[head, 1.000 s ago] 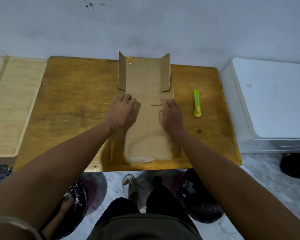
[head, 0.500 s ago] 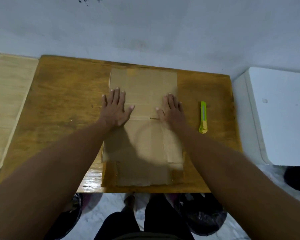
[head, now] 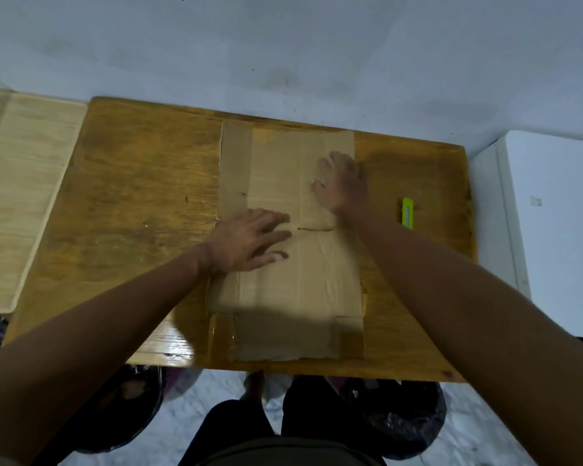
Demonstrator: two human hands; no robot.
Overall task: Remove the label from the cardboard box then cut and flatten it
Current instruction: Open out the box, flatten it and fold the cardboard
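The cardboard box (head: pixel 283 169) lies opened out flat on the wooden table (head: pixel 132 196), running from the far edge to the near edge. My left hand (head: pixel 249 240) presses flat on its middle left part, fingers straight and pointing right. My right hand (head: pixel 342 183) presses flat on the far right panel, fingers spread. A yellow-green utility knife (head: pixel 407 211) lies on the table to the right of the cardboard, partly hidden behind my right forearm. No label can be seen on the cardboard.
A pale wooden board (head: pixel 21 196) adjoins the table on the left. A white appliance (head: pixel 552 230) stands at the right. A grey wall (head: pixel 283 62) runs behind. Dark bags (head: pixel 401 415) sit on the floor under the near edge.
The upright far flaps have been pushed down flat. My left hand has slid toward the middle of the sheet, and my right hand has moved up onto the far right panel.
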